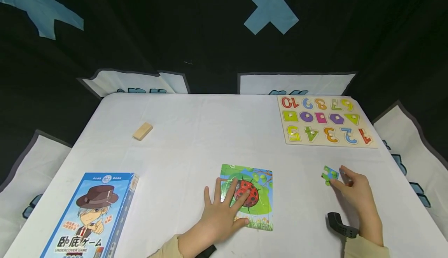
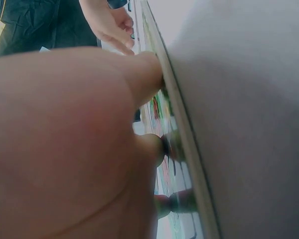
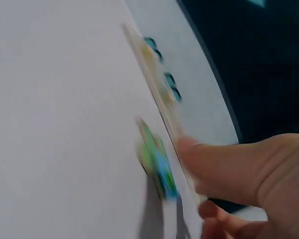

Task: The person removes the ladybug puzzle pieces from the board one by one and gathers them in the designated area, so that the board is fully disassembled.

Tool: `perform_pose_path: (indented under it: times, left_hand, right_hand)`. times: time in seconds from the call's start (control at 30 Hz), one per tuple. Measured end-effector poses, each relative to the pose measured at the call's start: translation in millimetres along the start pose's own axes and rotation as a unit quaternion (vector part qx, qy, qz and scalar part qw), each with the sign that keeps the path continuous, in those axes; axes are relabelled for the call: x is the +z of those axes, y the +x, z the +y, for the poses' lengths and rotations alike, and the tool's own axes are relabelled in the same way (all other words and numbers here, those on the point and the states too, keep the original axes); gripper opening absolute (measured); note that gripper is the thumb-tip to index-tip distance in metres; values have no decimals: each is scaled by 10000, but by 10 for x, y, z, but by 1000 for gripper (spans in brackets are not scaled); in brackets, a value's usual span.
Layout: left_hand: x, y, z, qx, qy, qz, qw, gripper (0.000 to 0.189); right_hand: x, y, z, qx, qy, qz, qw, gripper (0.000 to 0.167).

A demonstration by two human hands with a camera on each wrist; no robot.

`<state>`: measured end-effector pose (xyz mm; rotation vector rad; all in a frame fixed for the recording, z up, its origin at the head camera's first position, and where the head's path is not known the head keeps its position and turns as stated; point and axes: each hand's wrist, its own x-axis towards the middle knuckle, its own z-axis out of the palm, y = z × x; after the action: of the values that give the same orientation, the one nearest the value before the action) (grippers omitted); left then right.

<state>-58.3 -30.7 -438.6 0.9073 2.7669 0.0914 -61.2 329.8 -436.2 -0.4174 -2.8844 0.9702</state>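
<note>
In the head view my left hand (image 1: 218, 219) lies with fingers spread on a ladybug jigsaw puzzle (image 1: 263, 207) in a thin board. The left wrist view shows its fingertips pressing on the shiny face near the board's edge (image 2: 187, 134). To the right, my right hand (image 1: 357, 192) is beside a small green and blue puzzle piece (image 1: 329, 173), thumb and forefinger parted at its near side. Blurred in the right wrist view, that piece (image 3: 158, 162) shows a gap between itself and the thumb (image 3: 209, 162).
A wooden number-and-shape board (image 1: 329, 121) lies at the back right. A blue game box (image 1: 94, 215) stands at the front left, with a small wooden block (image 1: 142, 131) behind it. A black wrist strap (image 1: 341, 225) is on the right wrist.
</note>
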Motion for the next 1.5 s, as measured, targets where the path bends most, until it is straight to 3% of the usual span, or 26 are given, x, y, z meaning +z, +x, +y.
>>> perform_pose_path:
  times: [0.07,0.17,0.33,0.47,0.77,1.0,1.23,1.5]
  left_hand:
    - [7,0,3,6,-2,2,10000,65]
    - [22,10,10,26,-23,-2,10000,65]
    - [19,21,24,47,-33,10,10000,66]
    - [21,28,15,50,-10,35,10000,66]
    - [22,12,-3,80,36,34,10000,66]
    - [26,13,-10,43,-16,53,10000,66]
    - [30,14,-12,-4,35,83,10000,66]
    - [34,14,-16,9,14,62,10000,66]
  right_hand:
    - [67,-15,-124,-196,-69,178,9996,50]
    - [264,-51,-367,-821,73,299,9962,41]
    - [670,-167,-773,-2127,518,-221,9755,32]
    - [904,-267,-953,-2595,453,-598,9628,35]
    - [1079,-346,-1035,-2564,401,-523,9643,39]
    - [1151,-325,-1064,-2275,1055,-128,9680,25]
    - [1200,-281,-1079,-2128,1680,44,9625,17]
    - [1189,-254,-1095,-2043,1897,234,9601,13]
